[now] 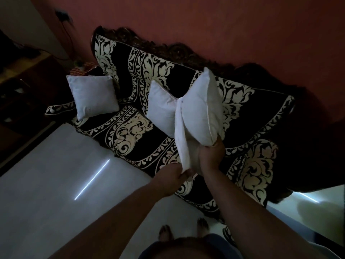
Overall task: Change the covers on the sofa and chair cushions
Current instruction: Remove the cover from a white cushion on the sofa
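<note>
A sofa (130, 131) under a black cloth with cream floral patterns stands against a red wall. My right hand (211, 156) grips the lower corner of a white cushion (201, 109) held up above the seat. My left hand (173, 180) pinches the end of a white cover (182, 143) that hangs beside that cushion. A second white cushion (160, 107) leans on the sofa back just behind them. A third white cushion (92, 96) stands at the sofa's left end.
Pale tiled floor (56, 184) lies in front of the sofa, with a bright light streak on it. Dark wooden furniture (22, 85) stands at the left, with cables on the wall above. My bare feet (183, 228) stand near the sofa's front edge.
</note>
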The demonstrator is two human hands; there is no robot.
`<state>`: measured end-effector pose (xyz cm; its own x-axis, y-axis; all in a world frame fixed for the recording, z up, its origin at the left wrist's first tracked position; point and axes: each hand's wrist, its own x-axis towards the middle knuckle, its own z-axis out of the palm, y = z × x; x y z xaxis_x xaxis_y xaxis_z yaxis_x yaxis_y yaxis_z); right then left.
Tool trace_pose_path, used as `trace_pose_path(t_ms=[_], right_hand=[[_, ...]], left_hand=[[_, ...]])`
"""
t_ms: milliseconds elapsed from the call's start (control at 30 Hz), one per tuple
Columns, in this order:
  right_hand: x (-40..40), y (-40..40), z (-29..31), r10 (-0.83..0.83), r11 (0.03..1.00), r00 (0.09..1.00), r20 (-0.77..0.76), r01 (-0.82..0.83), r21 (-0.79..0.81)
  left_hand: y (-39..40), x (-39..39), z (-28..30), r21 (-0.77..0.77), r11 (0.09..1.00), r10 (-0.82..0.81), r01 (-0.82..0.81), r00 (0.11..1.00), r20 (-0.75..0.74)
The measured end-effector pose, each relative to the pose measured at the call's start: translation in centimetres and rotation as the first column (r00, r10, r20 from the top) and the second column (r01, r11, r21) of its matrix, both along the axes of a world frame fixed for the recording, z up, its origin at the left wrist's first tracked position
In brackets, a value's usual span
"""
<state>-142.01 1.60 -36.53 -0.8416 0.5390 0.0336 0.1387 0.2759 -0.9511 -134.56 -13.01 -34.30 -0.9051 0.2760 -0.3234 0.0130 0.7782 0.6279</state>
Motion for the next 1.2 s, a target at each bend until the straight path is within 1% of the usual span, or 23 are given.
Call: trace_pose_path(t_ms=[33, 100, 167, 233, 267, 300, 333, 367, 400, 433, 467, 600, 667, 700, 733, 767, 833, 900, 933, 1000, 1033, 1133, 1200], right_hand=[[-0.1, 0.5, -0.1, 0.002, 1.000, 1.000, -0.007, -0.001, 0.018], [-0.1, 1.1, 0.2, 0.041, 0.999, 0.999, -0.011, -0.041, -0.007], [0.1, 1.0, -0.1, 0.119, 0.992, 0.993, 0.003, -0.119, 0.036], [0.6, 0.4, -0.3, 0.247, 0.963, 0.969, 0.033, -0.249, 0.102], [0.8, 0.4, -0.3, 0.300, 0.946, 0.952, 0.055, -0.304, 0.115], [1.0, 0.4, -0.1, 0.336, 0.932, 0.939, 0.079, -0.343, 0.118], [1.3, 0.7, -0.2, 0.366, 0.920, 0.927, 0.078, -0.373, 0.116], [1.8, 0.9, -0.1, 0.400, 0.909, 0.914, 0.066, -0.405, 0.101], [2.3, 1.0, 0.1, 0.433, 0.896, 0.900, 0.046, -0.436, 0.087], [2.7, 1.2, 0.2, 0.460, 0.883, 0.888, 0.027, -0.460, 0.088], [3.0, 1.4, 0.1, 0.483, 0.870, 0.875, 0.019, -0.482, 0.106], [3.0, 2.4, -0.1, 0.562, 0.802, 0.821, 0.097, -0.570, 0.177], [2.6, 2.7, -0.9, 0.550, 0.772, 0.820, 0.159, -0.571, 0.279], [2.5, 2.7, -0.7, 0.543, 0.761, 0.814, 0.206, -0.580, 0.289], [2.4, 2.7, -0.2, 0.554, 0.771, 0.795, 0.245, -0.602, 0.209], [2.3, 2.7, 0.3, 0.587, 0.777, 0.769, 0.253, -0.623, 0.093], [2.1, 2.7, 1.8, 0.669, 0.740, 0.718, 0.194, -0.667, -0.086], [1.5, 2.5, 2.8, 0.682, 0.728, 0.721, 0.124, -0.654, -0.203], [1.0, 2.3, 3.3, 0.660, 0.747, 0.742, 0.119, -0.631, -0.209], [0.1, 1.0, 4.0, 0.551, 0.834, 0.817, 0.169, -0.548, -0.068], [-0.1, 0.2, 4.5, 0.526, 0.847, 0.828, 0.193, -0.531, -0.029], [0.4, -2.2, 4.0, 0.510, 0.838, 0.830, 0.227, -0.539, 0.085], [0.8, -3.0, 3.2, 0.488, 0.787, 0.822, 0.294, -0.560, 0.260]], left_hand=[[0.6, 0.5, 0.3, 0.075, 0.997, -0.029, 0.030, 0.999, -0.017], [1.3, 1.2, 0.3, 0.178, 0.983, -0.044, 0.047, 0.999, -0.019], [1.2, 1.2, 0.1, 0.150, 0.989, -0.010, 0.016, 0.999, -0.042], [0.1, 0.4, 0.0, 0.037, 0.998, 0.062, -0.059, 0.994, -0.087], [-0.7, -0.4, 0.0, 0.049, 0.990, 0.137, -0.134, 0.988, -0.077], [-1.7, -1.4, 0.1, 0.177, 0.946, 0.280, -0.271, 0.959, -0.032], [-2.6, -2.4, 0.6, 0.360, 0.826, 0.430, -0.434, 0.898, 0.095], [-3.5, -3.6, 1.4, 0.490, 0.653, 0.517, -0.577, 0.813, 0.269], [-4.4, -4.8, 1.9, 0.564, 0.487, 0.537, -0.667, 0.738, 0.408], [-5.2, -5.8, 2.3, 0.589, 0.409, 0.527, -0.697, 0.707, 0.471], [-5.8, -6.5, 2.8, 0.598, 0.379, 0.512, -0.706, 0.698, 0.501], [-6.0, -7.4, 3.8, 0.601, 0.376, 0.512, -0.705, 0.699, 0.500], [-5.5, -7.3, 3.6, 0.630, 0.383, 0.492, -0.676, 0.726, 0.480], [-5.1, -7.2, 3.3, 0.644, 0.386, 0.475, -0.660, 0.741, 0.475], [-4.6, -7.0, 3.1, 0.663, 0.388, 0.459, -0.640, 0.758, 0.464], [-4.2, -6.8, 3.1, 0.677, 0.391, 0.458, -0.624, 0.770, 0.445], [-3.5, -6.5, 3.1, 0.701, 0.395, 0.462, -0.594, 0.788, 0.408], [-3.5, -6.3, 2.9, 0.688, 0.437, 0.464, -0.579, 0.801, 0.379], [-3.6, -6.2, 2.8, 0.673, 0.463, 0.466, -0.576, 0.805, 0.368], [-3.9, -5.9, 2.8, 0.625, 0.531, 0.477, -0.573, 0.811, 0.338], [-4.0, -5.9, 2.8, 0.597, 0.568, 0.490, -0.567, 0.815, 0.309], [-3.8, -6.0, 3.0, 0.555, 0.635, 0.517, -0.538, 0.829, 0.213], [-3.9, -5.8, 3.3, 0.576, 0.628, 0.526, -0.523, 0.831, 0.182]])
